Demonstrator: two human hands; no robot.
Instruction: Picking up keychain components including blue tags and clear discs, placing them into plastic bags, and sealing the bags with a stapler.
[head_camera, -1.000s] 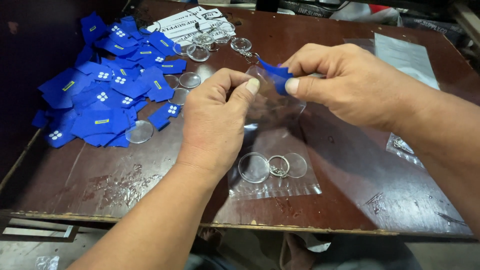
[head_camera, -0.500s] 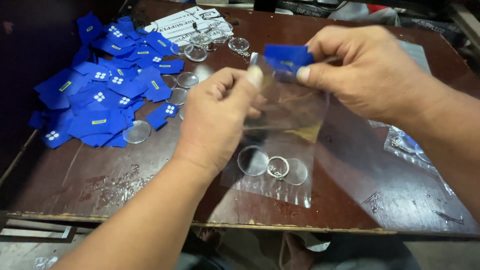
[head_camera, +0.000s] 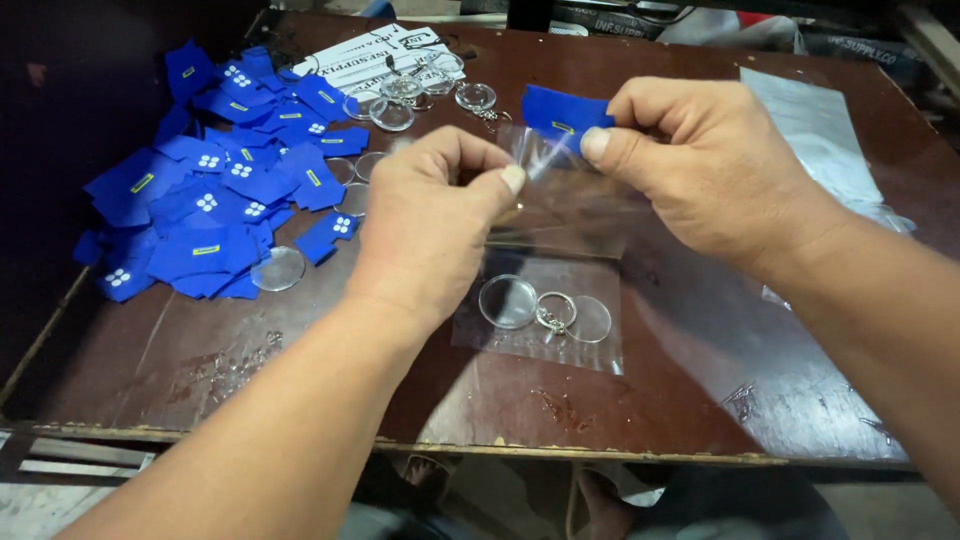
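Centre frame: left hand (head_camera: 430, 215) pinches the top edge of a clear plastic bag (head_camera: 545, 290); right hand (head_camera: 700, 165) pinches a blue fabric tag (head_camera: 560, 108) at the bag's mouth. Bag hangs w/ clear discs and a key ring (head_camera: 550, 312) at its bottom. Pile of blue tags (head_camera: 215, 195) upper left on brown table (head_camera: 300, 380).

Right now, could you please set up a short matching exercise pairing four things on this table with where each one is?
Things:
1. blue card
2. clear plastic bag
3. metal key ring
4. pile of blue cards

Places:
A. inside the bottom of the bag, between two clear discs
B. spread over the table's left part
C. pinched in the right hand
D. held up at its top edge by both hands, the left hand on its left corner

Pairs: 1-C, 2-D, 3-A, 4-B
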